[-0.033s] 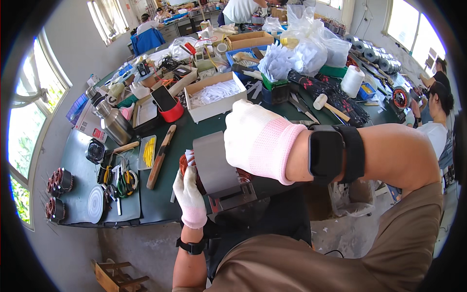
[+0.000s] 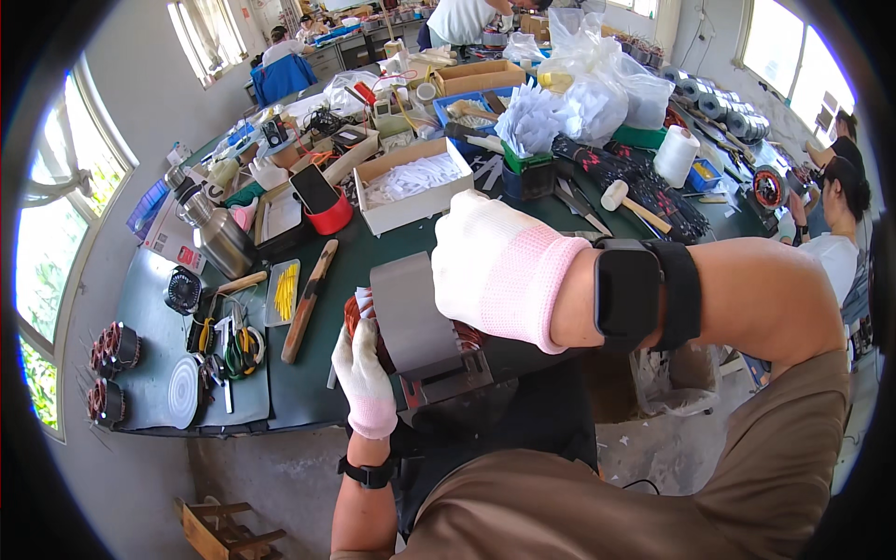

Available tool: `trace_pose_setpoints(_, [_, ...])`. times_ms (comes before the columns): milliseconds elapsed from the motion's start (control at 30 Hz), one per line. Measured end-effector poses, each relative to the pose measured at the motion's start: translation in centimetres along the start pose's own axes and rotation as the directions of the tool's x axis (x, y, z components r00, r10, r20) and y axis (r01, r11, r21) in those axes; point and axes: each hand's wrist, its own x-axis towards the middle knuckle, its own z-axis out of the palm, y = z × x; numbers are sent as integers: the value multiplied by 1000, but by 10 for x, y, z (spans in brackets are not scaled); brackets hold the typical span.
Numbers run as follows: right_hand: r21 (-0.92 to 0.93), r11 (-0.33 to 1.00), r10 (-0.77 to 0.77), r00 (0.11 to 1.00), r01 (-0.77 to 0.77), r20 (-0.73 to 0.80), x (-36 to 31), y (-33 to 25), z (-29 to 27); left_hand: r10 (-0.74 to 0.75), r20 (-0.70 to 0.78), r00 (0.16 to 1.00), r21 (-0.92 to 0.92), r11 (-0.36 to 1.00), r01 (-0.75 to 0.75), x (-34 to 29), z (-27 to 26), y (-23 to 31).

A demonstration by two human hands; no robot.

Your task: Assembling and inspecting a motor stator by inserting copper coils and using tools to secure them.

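A grey cylindrical motor stator (image 2: 403, 303) lies on its side at the table's near edge, on a dark metal stand (image 2: 457, 378). Reddish copper windings (image 2: 383, 353) show at both its ends, with white slips of paper (image 2: 364, 301) at the left one. My left hand (image 2: 362, 378), in a white glove with a pink cuff, grips the stator's left end, its fingers bent against the windings. Gloved alike, my right hand (image 2: 495, 266) is closed in a fist over the stator's right end. Its fingertips, and whatever they hold, are hidden from view.
Behind the stator stands a white box (image 2: 415, 182) of paper strips. To the left lie a wooden stick (image 2: 310, 301), a tray of yellow sticks (image 2: 285, 291) and scissors (image 2: 245, 350). A mallet (image 2: 635, 203) lies to the right. Other people work farther off.
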Motion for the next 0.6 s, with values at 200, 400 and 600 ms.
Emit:
trace_pose_setpoints(200, [15, 1000, 27, 1000, -27, 11, -4, 0, -1, 4, 4, 1000, 3, 1000, -4, 1, -3, -3])
trace_pose_setpoints(400, [-23, 999, -45, 998, 45, -31, -2, 6, 7, 7, 0, 1000, 44, 999, -7, 2, -4, -4])
trace_pose_setpoints(600, [-112, 993, -33, 998, 26, -61, -8, 0, 5, 5, -16, 1000, 27, 1000, -4, 1, -3, -3])
